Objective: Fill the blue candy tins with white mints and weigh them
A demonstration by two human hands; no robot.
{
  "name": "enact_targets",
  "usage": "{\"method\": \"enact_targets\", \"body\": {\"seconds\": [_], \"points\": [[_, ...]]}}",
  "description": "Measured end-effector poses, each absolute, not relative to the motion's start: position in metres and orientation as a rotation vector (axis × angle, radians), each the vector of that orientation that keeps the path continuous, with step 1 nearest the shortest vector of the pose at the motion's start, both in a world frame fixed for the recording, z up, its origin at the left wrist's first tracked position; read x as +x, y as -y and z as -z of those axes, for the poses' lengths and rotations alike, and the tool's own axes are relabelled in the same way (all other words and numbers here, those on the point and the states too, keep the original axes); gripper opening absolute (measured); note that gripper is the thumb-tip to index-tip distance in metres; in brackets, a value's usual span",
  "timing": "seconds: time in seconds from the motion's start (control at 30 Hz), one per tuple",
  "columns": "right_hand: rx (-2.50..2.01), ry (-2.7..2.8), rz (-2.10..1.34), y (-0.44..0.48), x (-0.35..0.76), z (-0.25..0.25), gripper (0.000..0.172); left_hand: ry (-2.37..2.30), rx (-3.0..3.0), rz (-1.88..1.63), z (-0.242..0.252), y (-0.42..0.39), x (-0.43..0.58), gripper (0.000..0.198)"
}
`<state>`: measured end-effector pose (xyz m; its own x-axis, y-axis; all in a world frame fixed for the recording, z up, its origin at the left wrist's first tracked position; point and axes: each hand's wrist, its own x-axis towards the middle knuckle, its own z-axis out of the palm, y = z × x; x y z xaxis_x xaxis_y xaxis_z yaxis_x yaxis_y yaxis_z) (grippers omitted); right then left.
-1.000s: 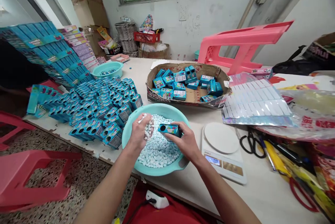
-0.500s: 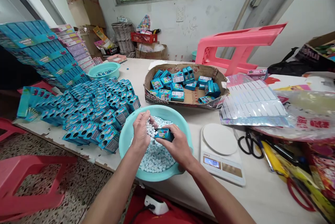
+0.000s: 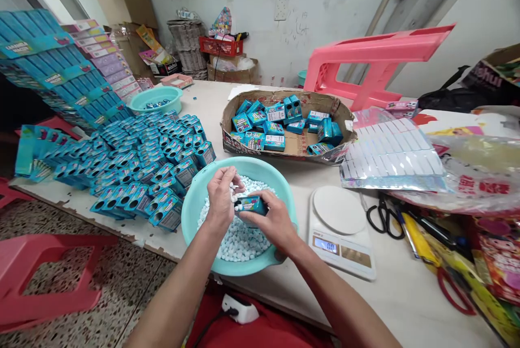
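My right hand (image 3: 273, 221) grips a small blue candy box (image 3: 252, 205) over a teal basin (image 3: 280, 185) full of small pale candies (image 3: 239, 239). My left hand (image 3: 220, 199) is cupped around a handful of those candies, pressed against the open end of the box. Left of the basin, rows of open blue boxes (image 3: 142, 158) cover the table. Behind the basin, a cardboard tray (image 3: 303, 145) holds several closed blue boxes.
A white digital scale (image 3: 340, 230) stands right of the basin, with scissors (image 3: 382, 216), pens and plastic bags farther right. Stacked blue cartons (image 3: 52, 71) rise at the far left. A second teal bowl (image 3: 155, 100) and a tipped pink stool (image 3: 377, 66) sit at the back.
My left hand has lifted candies out of the basin and closed in on the box's open end. The right hand has turned the box toward it.
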<state>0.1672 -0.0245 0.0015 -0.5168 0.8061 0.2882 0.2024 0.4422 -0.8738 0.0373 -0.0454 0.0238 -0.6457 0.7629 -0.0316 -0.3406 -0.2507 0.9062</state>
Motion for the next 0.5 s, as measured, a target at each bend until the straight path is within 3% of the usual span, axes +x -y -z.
{"method": "enact_targets", "body": {"seconds": [0.5], "points": [[-0.843,1.939,-1.103,0.026,0.165,0.000,0.034,-1.246,0.595,-1.903,-0.032,0.050,0.047,0.027]]}}
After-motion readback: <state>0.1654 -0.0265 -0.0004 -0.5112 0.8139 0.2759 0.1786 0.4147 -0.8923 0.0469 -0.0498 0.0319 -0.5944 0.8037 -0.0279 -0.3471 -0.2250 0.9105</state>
